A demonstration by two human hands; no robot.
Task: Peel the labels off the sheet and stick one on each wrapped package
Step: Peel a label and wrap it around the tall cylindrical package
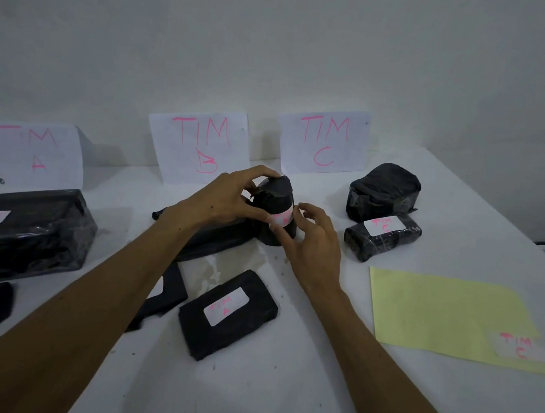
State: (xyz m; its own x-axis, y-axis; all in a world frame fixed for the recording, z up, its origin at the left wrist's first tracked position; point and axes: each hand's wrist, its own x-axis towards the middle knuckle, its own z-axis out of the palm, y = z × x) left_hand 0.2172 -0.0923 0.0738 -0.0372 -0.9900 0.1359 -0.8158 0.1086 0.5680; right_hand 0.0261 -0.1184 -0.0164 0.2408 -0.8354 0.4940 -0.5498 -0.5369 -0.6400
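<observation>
The upright black-wrapped cylinder (275,210) stands on the table (283,386) before the "TIM B" sign. Left hand (229,199) grips its top; right hand (314,239) fingers (276,227), loosely spread, press the label (281,218) on — thin, flimsy, likely creasing on slick curved wrap, so smooth outward.

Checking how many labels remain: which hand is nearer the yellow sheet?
Right. The right hand is left of the yellow sheet, at the upright package; the left hand grips that package's far side.
</observation>
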